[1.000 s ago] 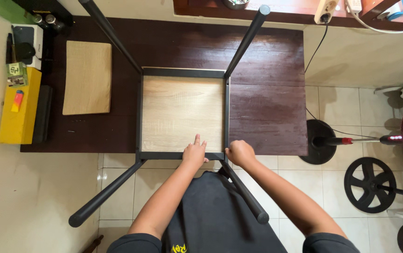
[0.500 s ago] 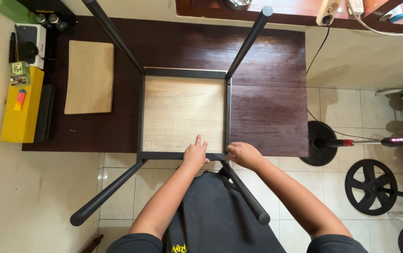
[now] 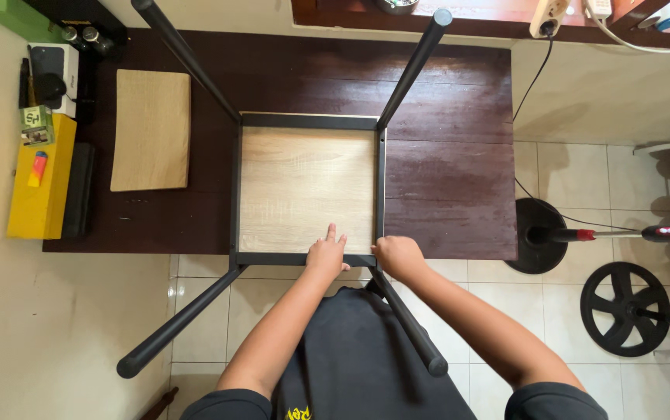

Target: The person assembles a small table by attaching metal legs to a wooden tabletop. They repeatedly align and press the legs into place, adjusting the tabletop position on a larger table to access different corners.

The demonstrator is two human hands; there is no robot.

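Home room: tiled floor, dark wooden table, standing fan base at right, power strip at top right.

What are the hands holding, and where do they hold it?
Both hold the upside-down table at its near black frame bar. The left hand lies flat on the bar and panel edge; the right hand grips the near right corner.

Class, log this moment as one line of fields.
left hand: flat on upturned table's wooden underside | right hand: gripping near frame corner by black leg | spare wooden panel: on dark mat
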